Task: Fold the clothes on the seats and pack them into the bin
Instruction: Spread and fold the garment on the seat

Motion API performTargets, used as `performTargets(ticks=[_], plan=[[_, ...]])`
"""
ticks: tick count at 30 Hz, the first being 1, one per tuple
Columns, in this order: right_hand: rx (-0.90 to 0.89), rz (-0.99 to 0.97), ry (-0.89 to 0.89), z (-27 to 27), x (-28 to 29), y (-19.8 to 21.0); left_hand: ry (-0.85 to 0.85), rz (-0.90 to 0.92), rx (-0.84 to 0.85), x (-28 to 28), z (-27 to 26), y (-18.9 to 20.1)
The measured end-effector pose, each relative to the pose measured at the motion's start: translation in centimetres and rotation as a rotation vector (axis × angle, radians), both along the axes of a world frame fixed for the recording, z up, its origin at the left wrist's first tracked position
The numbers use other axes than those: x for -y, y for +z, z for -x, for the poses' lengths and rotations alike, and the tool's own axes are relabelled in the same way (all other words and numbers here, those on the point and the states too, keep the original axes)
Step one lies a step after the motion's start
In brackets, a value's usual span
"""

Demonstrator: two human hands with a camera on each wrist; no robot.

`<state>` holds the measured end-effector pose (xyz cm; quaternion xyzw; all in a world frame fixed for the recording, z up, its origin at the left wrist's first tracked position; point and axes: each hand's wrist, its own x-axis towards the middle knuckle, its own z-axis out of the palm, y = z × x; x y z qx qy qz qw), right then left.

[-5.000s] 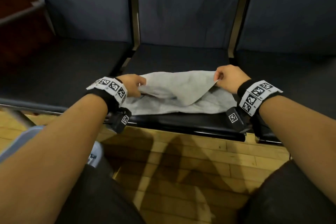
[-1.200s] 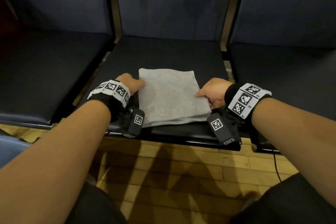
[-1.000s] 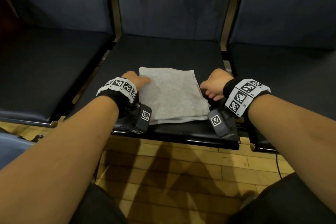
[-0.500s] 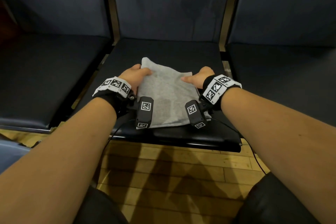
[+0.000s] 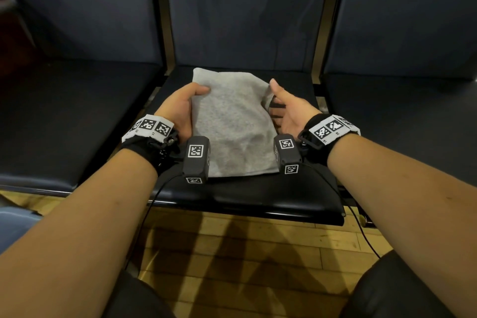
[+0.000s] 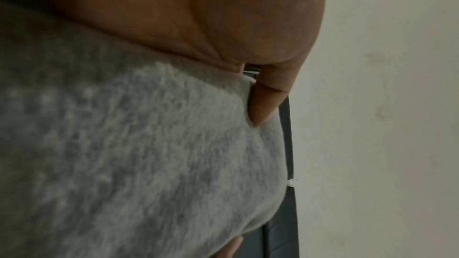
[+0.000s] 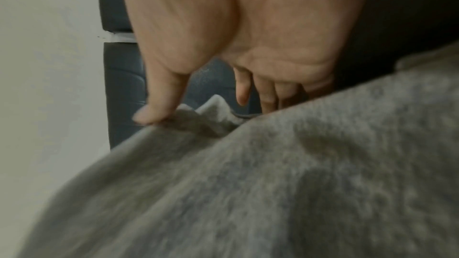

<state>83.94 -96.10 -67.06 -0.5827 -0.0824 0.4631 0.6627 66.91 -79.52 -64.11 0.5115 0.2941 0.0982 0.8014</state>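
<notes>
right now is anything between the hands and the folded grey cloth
Nothing visible. The left hand and right hand already hold the folded grey cloth by its sides on the middle seat. No bin is in view.

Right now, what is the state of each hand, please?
Left hand: holding the left side of the folded grey garment, thumb on top.
Right hand: holding its right side, fingers underneath, thumb at the edge.

The folded cloth (image 5: 233, 126) is pale heather grey, flecked lighter and darker. The seat (image 5: 247, 193) under it is glossy black, its backrest (image 5: 245, 8) dark blue-grey. Both wristbands (image 5: 151, 125) are white with black square code patterns over black straps. The floor (image 5: 232, 248) is honey-yellow wooden planks.
</notes>
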Motion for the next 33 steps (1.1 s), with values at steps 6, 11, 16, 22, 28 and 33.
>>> performTargets(ticks=[6, 11, 16, 22, 28, 33], plan=[[-0.181, -0.217, 0.19, 1.1, 0.4, 0.7, 0.005, 0.004, 0.031, 0.2, 0.6, 1.1], [0.094, -0.218, 0.024, 0.7, -0.8, 1.7, 0.089, -0.028, -0.004, -0.7, 0.4, 0.9], [0.224, -0.275, -0.017, -1.8, -3.7, 4.3, 0.136, -0.09, 0.074, -2.5, -2.4, 2.3], [0.183, -0.239, -0.016, -6.2, -9.0, 3.7, 0.182, -0.135, 0.039, -7.5, -6.6, 2.2], [0.126, -0.145, -0.054, -8.6, -14.7, 2.7, 0.244, -0.085, -0.096, -12.8, -9.7, 1.5], [0.117, -0.054, -0.058, -7.8, -19.6, 7.7, 0.327, -0.045, -0.15, -16.4, -9.3, 5.8]])
